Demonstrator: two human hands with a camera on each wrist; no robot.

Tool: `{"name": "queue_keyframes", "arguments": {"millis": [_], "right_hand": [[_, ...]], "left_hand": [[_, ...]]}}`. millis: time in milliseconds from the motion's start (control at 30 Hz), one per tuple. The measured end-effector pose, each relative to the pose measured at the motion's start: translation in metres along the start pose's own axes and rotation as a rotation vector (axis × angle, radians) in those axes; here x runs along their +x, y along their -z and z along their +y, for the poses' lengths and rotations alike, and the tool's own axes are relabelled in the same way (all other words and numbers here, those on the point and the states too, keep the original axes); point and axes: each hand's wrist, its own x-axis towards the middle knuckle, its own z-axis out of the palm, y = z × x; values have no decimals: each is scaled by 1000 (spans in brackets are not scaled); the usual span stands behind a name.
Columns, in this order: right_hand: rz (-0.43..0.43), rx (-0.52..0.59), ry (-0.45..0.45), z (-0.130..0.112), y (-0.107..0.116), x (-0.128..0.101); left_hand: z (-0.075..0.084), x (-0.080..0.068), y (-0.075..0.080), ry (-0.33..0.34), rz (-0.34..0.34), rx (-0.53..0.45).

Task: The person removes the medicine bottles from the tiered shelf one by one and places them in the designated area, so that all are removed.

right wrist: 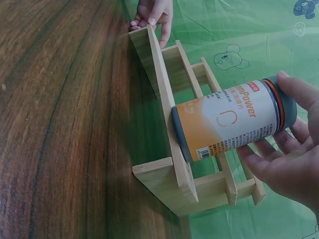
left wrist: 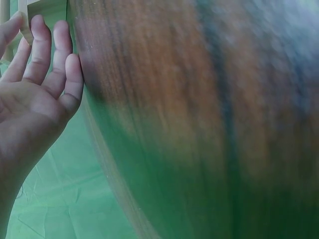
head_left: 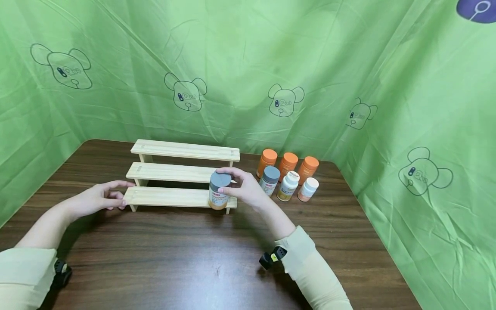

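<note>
A three-step wooden rack (head_left: 170,197) stands on the table. My right hand (head_left: 248,188) grips a supplement bottle (right wrist: 227,119) by its grey-blue lid, thumb on one side and fingers on the other. The bottle has a white and orange label with a large C. It is upright at the right end of the lowest step, its base at or just over the board; exact contact is unclear. At the other end of that step, my left hand (head_left: 101,199) pinches the board's left end between thumb and index finger, the remaining fingers loosely bent (left wrist: 42,84).
Right of the rack, several bottles stand in two rows: orange ones (head_left: 288,163) behind, then a grey-lidded bottle (head_left: 269,181), a white bottle (head_left: 288,186) and a smaller white-capped bottle (head_left: 308,189). A green curtain (head_left: 240,51) surrounds the dark wooden table (head_left: 186,258).
</note>
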Motion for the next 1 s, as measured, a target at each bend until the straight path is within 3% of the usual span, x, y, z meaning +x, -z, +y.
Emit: {"name": "queue_keyframes", "arguments": {"millis": [367, 800, 1000], "right_hand": [[-44, -29, -21, -30, -2, -10], [-46, -53, 11, -36, 14, -21], [-29, -55, -21, -32, 28, -26]], "left_hand": [[-2, -1, 0, -23, -6, -11], [-3, 1, 0, -24, 2, -14], [-3, 1, 0, -12, 5, -12]]}}
